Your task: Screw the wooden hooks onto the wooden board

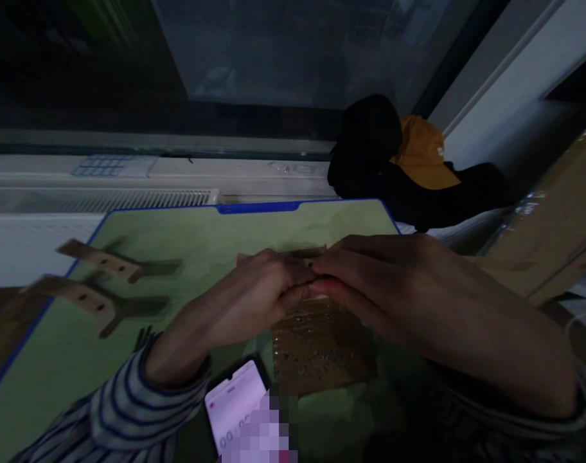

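Observation:
My left hand (259, 289) and my right hand (384, 276) meet over the middle of the table, fingers bent and fingertips pressed close together. Between them is a light wooden piece (241, 259), mostly hidden by my fingers; one end shows past my left hand. A dark spot like a hole or screw head shows by the right fingertips. Just below my hands lies a brown cardboard piece (322, 360) strewn with small metal bits that look like screws. To the left stand two angled wooden pieces, an upper one (100, 258) and a lower one (78, 294), each with dark holes.
The green tabletop (177, 228) has a blue edge. A phone (238, 395) showing a timer lies in front, near my left sleeve. Dark prongs (143, 337) show beside that sleeve. Behind are a radiator (129, 199), a yellow cap (423, 151) and a large cardboard box (553, 212).

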`<state>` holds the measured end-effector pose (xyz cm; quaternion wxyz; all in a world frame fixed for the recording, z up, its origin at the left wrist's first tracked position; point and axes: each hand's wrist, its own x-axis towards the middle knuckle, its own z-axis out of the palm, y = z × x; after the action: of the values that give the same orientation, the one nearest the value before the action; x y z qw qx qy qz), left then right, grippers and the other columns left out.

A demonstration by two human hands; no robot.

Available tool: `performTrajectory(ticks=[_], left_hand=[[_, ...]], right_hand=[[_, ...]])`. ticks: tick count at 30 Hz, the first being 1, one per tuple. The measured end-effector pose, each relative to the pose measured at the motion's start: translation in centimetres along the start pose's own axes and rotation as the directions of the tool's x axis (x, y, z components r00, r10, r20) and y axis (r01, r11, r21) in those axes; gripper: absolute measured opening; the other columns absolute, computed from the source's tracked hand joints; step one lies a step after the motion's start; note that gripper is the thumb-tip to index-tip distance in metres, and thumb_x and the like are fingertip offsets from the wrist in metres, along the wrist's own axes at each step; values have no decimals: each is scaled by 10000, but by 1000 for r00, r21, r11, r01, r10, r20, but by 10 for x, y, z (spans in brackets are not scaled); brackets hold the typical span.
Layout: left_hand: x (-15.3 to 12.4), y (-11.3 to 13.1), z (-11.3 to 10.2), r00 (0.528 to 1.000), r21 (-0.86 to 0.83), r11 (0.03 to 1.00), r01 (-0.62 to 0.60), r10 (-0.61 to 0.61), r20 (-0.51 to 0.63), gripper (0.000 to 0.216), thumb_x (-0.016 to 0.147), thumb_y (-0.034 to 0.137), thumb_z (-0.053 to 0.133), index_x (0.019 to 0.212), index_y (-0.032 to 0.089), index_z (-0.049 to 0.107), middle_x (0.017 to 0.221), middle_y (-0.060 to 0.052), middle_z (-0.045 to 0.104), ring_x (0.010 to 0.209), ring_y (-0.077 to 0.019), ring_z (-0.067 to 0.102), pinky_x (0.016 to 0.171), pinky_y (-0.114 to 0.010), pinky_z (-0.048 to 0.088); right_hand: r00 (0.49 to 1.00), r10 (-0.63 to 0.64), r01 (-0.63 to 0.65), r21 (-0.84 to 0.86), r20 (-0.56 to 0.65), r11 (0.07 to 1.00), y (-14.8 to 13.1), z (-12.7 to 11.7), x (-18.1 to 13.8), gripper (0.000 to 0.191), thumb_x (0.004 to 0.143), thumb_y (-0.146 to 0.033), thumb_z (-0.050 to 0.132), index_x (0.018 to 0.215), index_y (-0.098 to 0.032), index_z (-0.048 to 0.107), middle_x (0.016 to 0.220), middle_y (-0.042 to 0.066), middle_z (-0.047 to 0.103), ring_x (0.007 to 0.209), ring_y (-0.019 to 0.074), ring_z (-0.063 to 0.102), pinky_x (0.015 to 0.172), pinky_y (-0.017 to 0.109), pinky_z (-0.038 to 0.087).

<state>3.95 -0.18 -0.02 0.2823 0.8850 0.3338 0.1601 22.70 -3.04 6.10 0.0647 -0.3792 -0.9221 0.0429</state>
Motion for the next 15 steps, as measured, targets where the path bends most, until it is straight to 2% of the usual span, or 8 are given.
performTrajectory(ticks=[3,6,8,11,15], left_hand=[[1,-2,0,998,-13,1000,-5,5,-66,129,839,284,572,810,230,686,773,33,707,685,-114,632,603,-216,405],[2,-5,1,993,-13,1000,-20,19,-115,151,842,309,573,816,230,699,738,27,704,656,-113,626,591,-214,405],[2,-6,2,994,-1,999,-40,40,-107,164,848,304,566,801,226,702,742,20,703,668,-117,626,603,-216,411],[2,-8,1,997,17,999,-39,40,-63,161,851,310,560,835,232,700,765,17,702,701,-126,630,642,-226,429],[-3,-12,-10,999,91,995,-38,37,19,123,835,291,581,882,244,684,823,27,700,776,-134,636,726,-242,437]], right_hand=[[1000,22,-22,-13,-8,1000,2,3,2,143,878,-203,501,971,-174,605,839,31,640,711,159,607,615,282,450],[999,-9,11,38,-51,999,5,4,2,220,905,-287,470,1038,-171,602,885,42,656,768,167,626,668,291,478],[996,-59,65,95,-70,993,6,3,1,277,906,-311,469,1122,-172,572,970,53,661,832,170,631,715,295,490],[993,-106,112,157,-44,981,8,2,-2,308,895,-224,486,1198,-187,530,1094,44,640,917,158,620,784,288,486],[994,-106,107,163,-14,981,9,-1,-4,312,901,-219,478,1209,-204,521,1154,29,621,951,137,612,794,260,480]])
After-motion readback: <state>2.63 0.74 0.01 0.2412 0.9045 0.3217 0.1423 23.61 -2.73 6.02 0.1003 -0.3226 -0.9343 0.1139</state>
